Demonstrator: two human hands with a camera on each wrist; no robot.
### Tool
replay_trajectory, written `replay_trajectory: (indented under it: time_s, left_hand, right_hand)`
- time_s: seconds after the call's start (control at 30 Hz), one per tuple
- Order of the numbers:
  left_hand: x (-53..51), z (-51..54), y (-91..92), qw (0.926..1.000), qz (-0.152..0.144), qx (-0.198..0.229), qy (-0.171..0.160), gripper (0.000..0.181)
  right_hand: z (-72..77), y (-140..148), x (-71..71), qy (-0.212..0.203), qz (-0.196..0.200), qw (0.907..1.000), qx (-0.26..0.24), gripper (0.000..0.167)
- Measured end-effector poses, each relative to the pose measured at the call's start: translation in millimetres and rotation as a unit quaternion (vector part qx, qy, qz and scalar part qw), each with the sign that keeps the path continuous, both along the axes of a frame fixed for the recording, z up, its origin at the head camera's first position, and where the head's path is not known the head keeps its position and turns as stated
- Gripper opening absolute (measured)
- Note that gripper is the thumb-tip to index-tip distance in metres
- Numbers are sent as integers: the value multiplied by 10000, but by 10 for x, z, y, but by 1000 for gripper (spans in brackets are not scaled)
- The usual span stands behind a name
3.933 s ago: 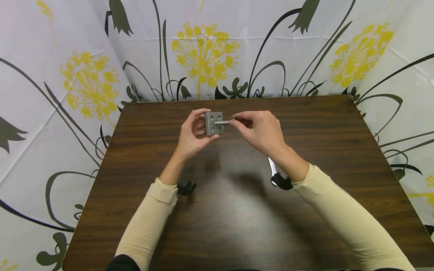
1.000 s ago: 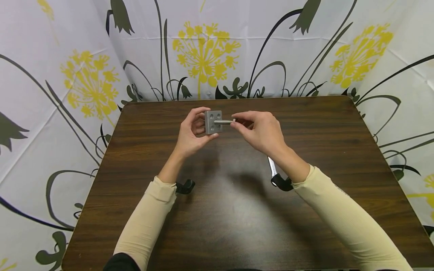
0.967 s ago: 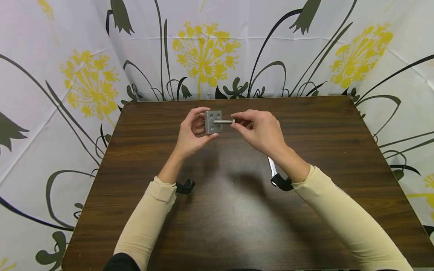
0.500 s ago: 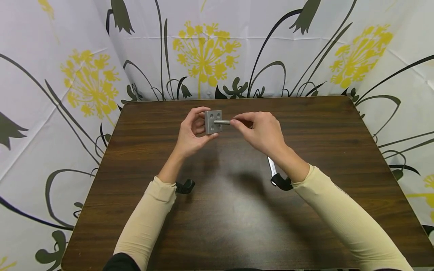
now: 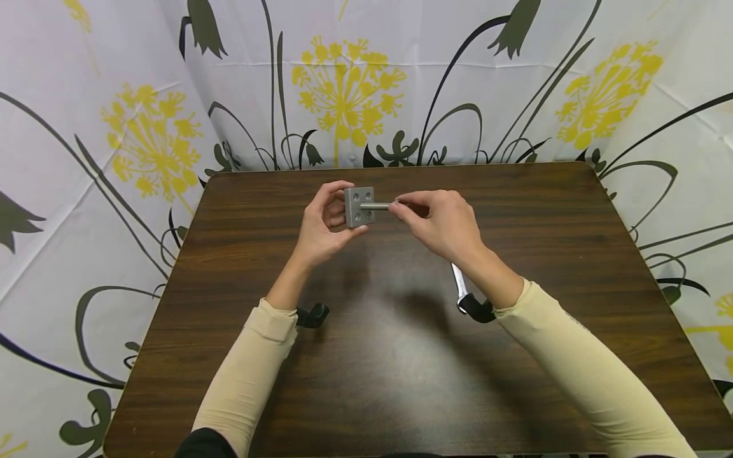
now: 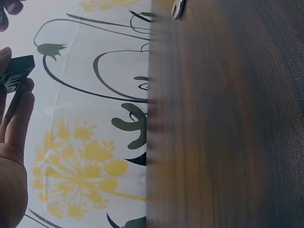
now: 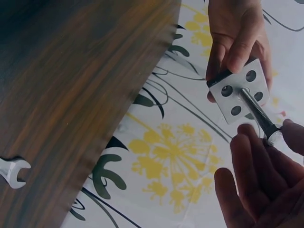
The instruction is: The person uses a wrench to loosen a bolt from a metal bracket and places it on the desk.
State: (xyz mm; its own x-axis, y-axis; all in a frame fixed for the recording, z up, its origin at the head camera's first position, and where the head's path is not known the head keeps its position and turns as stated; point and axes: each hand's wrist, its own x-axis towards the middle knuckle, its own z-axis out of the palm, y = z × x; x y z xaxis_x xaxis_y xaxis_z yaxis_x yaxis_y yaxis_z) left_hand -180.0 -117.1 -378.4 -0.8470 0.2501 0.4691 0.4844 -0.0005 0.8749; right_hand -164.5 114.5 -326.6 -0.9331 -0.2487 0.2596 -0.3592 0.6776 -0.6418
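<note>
My left hand (image 5: 322, 226) holds a square grey metal block (image 5: 350, 207) by its edges, fingers at the top and behind, thumb below. From the middle of its face a threaded bolt (image 5: 375, 207) sticks out to the right, with several round holes about it. My right hand (image 5: 449, 222) pinches the bolt's outer end between thumb and fingers. In the right wrist view the bolt (image 7: 255, 110) runs from the block (image 7: 237, 99) to a head beside the right thumb. Only part of the block (image 6: 19, 71) shows in the left wrist view.
A wrench (image 5: 460, 283) lies on the brown wood-grain table (image 5: 366, 381), partly hidden under the right forearm. Black camera mounts (image 5: 313, 315) sit at both wrists. A white curtain (image 5: 446, 38) with a flower print hangs behind and on both sides of the table.
The right thumb and fingers have shifted about the bolt's end. A second ago the bolt head showed between them; now the thumb covers it. The left hand and block have hardly moved.
</note>
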Motion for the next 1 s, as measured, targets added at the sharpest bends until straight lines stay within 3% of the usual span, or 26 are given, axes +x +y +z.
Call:
replay_trajectory:
  time_s: [0.23, 0.47, 0.63, 0.77, 1.0]
  left_hand:
    - [16, 7, -2, 10000, -4, -61, 45, 71]
    - [13, 9, 0, 10000, 11, -28, 32, 71]
    - [16, -2, -7, 10000, 34, -88, -1, 71]
    - [21, -7, -6, 9999, 32, -94, -14, 71]
    - [21, -6, -4, 10000, 44, -69, 2, 71]
  right_hand:
    - [-4, 17, -19, 235, 481, 9984, -181, 30]
    - [6, -10, -14, 34, -42, 10000, -49, 30]
    - [21, -6, -14, 42, 197, 9998, -62, 22]
    - [23, 0, -12, 173, 418, 9988, -173, 26]
    - [12, -18, -13, 19, -59, 9999, -141, 28]
